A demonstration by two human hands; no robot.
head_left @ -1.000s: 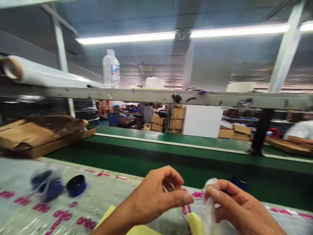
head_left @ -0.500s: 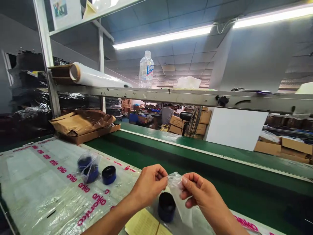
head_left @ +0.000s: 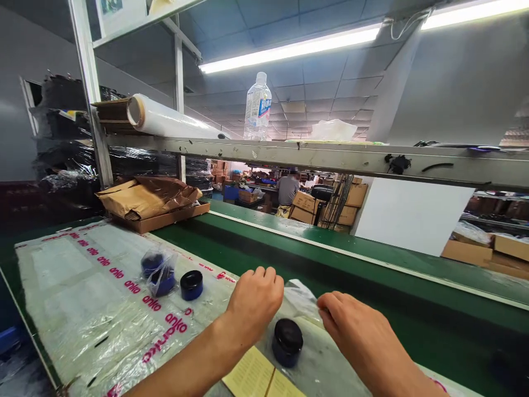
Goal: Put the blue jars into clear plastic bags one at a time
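L hand (head_left: 255, 300) and R hand (head_left: 357, 325): grips appear clamped on clear bag (head_left: 301, 295) betw. them, fingertips hidden. Dark round container (head_left: 287, 343) on surface (head_left: 53, 298), near side, right of yellow paper (head_left: 250, 370). Rec.: spread bag edges evenly, clear of container.

I grip a thin, clear plastic bag (head_left: 301, 296) by its two sides, spread just right of centre in the lower half of the frame. Its top edge stands highest toward the left, where the film shows whitish and shiny, and slopes down to the right. Lower down it is so see-through that I can't make out where its bottom end lies.
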